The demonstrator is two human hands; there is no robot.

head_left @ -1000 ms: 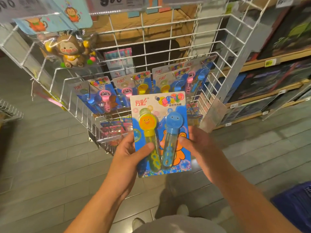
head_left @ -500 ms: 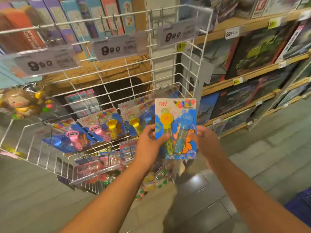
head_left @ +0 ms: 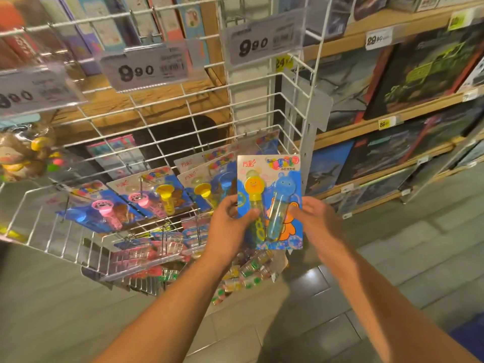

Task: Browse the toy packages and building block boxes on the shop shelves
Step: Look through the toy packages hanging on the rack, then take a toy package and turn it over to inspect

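Both hands are up in front of the white wire display rack [head_left: 183, 113], holding one blue cardboard blister pack [head_left: 269, 203] upright, face toward the camera. The pack carries two clear plastic bubble tubes, a yellow chick-headed one [head_left: 253, 189] on the left and a blue bear-headed one [head_left: 284, 187] on the right, and sits just in front of the rack's right end.

Left hand [head_left: 230, 226]: grips the pack's left edge, thumb curled over the front and pressing on the yellow tube's lower body, other fingers hidden behind the card.

Right hand [head_left: 314, 221]: holds the right edge, thumb on the front near the blue tube; fingers wrap behind, not visible.

Rack contents: more blue blister packs of the same kind [head_left: 157, 195] hang on hooks to the left of the held one, with pink, yellow and blue toy heads. Lower wire tier holds small clear packets [head_left: 162, 252]; blurred. A bagged brown monkey toy [head_left: 21, 155] hangs at far left.

Three clear price tag holders reading 9.90 [head_left: 146, 68] are clipped to the rack's top wires.

Right side: wooden shelves [head_left: 387, 119] with dark flat boxes [head_left: 424, 66] standing face-out, and yellow price labels on the shelf edges. Grey tiled floor [head_left: 419, 258] below.
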